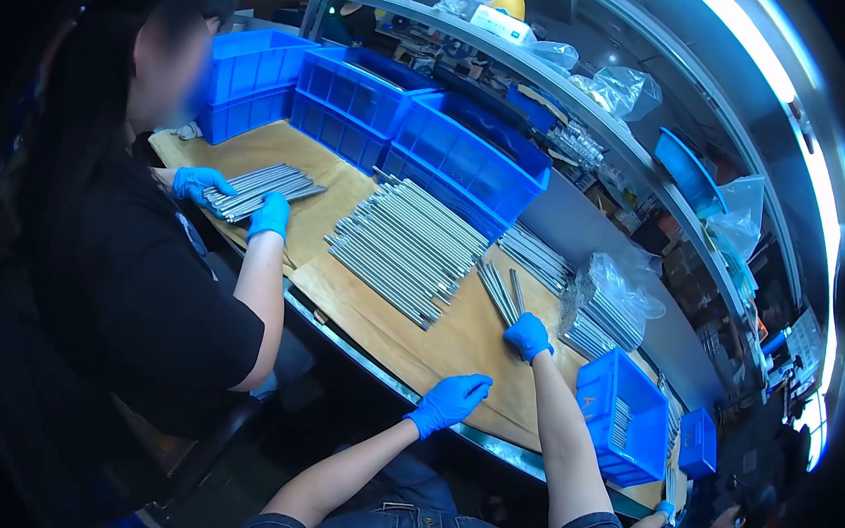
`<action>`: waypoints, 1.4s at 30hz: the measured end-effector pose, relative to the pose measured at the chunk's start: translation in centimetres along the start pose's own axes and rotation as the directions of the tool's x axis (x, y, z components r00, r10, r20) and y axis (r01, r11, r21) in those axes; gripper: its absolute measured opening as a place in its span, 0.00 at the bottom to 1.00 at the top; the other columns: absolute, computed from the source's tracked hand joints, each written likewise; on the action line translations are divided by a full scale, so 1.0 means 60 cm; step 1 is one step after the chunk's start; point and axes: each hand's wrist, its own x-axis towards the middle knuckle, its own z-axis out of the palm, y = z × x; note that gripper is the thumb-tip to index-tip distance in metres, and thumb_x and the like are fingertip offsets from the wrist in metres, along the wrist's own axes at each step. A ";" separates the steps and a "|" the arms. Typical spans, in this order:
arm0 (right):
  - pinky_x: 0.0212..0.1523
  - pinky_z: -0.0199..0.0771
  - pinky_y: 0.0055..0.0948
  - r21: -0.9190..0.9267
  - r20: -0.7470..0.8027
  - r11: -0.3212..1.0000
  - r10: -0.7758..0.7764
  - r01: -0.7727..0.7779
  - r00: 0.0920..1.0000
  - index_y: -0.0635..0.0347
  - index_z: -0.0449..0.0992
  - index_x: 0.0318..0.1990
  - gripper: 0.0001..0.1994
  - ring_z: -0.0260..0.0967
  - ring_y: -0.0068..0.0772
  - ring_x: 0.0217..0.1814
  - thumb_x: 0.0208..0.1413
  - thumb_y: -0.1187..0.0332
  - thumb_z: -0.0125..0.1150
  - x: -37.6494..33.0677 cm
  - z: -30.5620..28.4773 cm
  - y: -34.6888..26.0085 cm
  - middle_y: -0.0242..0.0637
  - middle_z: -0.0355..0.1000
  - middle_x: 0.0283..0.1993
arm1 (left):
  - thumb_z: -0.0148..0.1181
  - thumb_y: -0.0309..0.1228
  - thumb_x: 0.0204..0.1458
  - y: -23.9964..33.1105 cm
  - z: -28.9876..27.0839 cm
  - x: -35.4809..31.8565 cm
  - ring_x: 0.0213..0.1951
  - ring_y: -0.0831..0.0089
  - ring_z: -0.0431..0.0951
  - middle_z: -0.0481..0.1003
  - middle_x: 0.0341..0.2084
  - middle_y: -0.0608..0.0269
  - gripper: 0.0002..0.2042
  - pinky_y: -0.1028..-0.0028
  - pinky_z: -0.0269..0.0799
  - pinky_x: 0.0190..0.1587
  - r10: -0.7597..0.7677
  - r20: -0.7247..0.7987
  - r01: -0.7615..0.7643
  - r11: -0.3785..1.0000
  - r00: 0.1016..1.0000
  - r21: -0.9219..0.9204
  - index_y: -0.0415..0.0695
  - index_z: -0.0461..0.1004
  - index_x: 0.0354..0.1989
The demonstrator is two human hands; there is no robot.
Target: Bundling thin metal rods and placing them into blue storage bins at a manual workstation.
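Observation:
My right hand (pixel 530 337), in a blue glove, is closed round the near ends of several thin metal rods (pixel 498 291). They fan slightly apart, pointing away from me over the brown-covered table (pixel 375 304). Closer to the table's front edge is my left hand (pixel 450 404), also gloved in blue. Its fingers are drawn together and nothing shows in them. A wide layer of parallel metal rods (pixel 409 245) lies on the table, left of and beyond my hands.
Blue bins (pixel 468 163) line the table's back. More rods (pixel 534 254) lie behind my right hand, near plastic-wrapped rods (pixel 612 308). At right stands a blue bin (pixel 622 415) holding rods. A co-worker at left grips a rod bundle (pixel 267 189); another person (pixel 725 521) sits lower right.

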 end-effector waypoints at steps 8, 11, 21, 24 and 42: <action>0.35 0.75 0.39 0.048 -0.037 0.998 -0.044 0.046 0.998 0.73 0.73 0.33 0.16 0.74 0.52 0.34 0.40 0.66 0.56 0.021 0.015 0.038 0.59 0.73 0.31 | 0.49 0.36 0.56 -0.005 0.000 0.004 0.35 0.58 0.77 0.76 0.32 0.51 0.13 0.66 0.71 0.38 0.006 0.046 -0.006 1.000 0.999 0.007 0.41 0.72 0.42; 0.32 0.75 0.34 0.186 0.230 0.982 -0.076 0.033 0.970 0.73 0.72 0.36 0.16 0.75 0.45 0.30 0.42 0.66 0.58 -0.003 -0.012 0.069 0.54 0.73 0.29 | 0.52 0.36 0.55 -0.014 0.002 0.014 0.37 0.66 0.77 0.76 0.34 0.54 0.14 0.68 0.71 0.40 -0.073 0.070 0.081 0.990 0.995 -0.118 0.39 0.71 0.45; 0.31 0.71 0.24 0.912 0.398 0.247 -0.334 -0.328 0.854 0.66 0.69 0.46 0.16 0.68 0.22 0.29 0.49 0.71 0.59 -0.286 -0.107 0.017 0.35 0.70 0.31 | 0.57 0.37 0.52 0.081 0.010 0.176 0.43 0.70 0.73 0.72 0.40 0.59 0.22 0.71 0.70 0.43 -0.262 0.327 0.380 0.186 0.908 -0.906 0.41 0.64 0.54; 0.37 0.70 0.23 0.952 0.266 0.254 -0.411 -0.171 0.872 0.64 0.69 0.47 0.17 0.68 0.22 0.33 0.50 0.71 0.60 -0.278 -0.106 0.028 0.34 0.69 0.35 | 0.59 0.35 0.50 0.112 0.002 0.211 0.40 0.71 0.74 0.73 0.37 0.59 0.21 0.72 0.70 0.43 0.008 0.237 0.231 0.199 0.971 -0.952 0.42 0.66 0.51; 0.53 0.66 0.30 0.991 -0.089 0.040 -0.521 0.128 0.849 0.60 0.70 0.49 0.18 0.67 0.29 0.51 0.50 0.69 0.63 -0.214 0.044 0.115 0.36 0.70 0.48 | 0.66 0.26 0.42 0.186 0.084 0.232 0.36 0.77 0.75 0.75 0.30 0.64 0.20 0.78 0.71 0.41 -0.002 0.624 0.309 0.870 0.781 -0.385 0.39 0.71 0.47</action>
